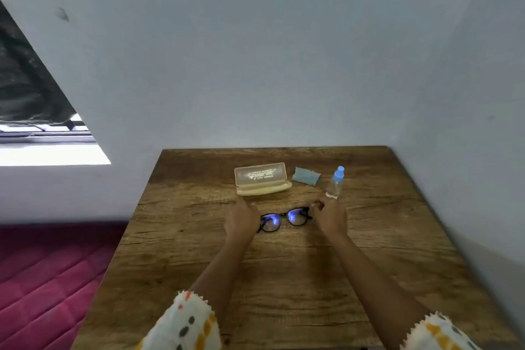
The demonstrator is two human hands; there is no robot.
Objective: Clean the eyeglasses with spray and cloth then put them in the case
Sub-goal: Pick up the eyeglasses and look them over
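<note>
Black eyeglasses [284, 220] lie on the tabletop [284, 278], long axis left to right, right end slightly farther. Left hand [241, 219] and right hand [331, 217] curl at its ends; whether either grip is clamped cannot be told.

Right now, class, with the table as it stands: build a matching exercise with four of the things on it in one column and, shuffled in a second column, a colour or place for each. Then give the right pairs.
Column one
1. eyeglasses
2. case
3. cloth
4. spray bottle

Column two
A. blue cap, farthest to the right
B. black frame, nearest the person
C. beige, lid standing open
D. grey-blue, between case and spray bottle

Pairs: 1-B, 2-C, 3-D, 4-A
</note>
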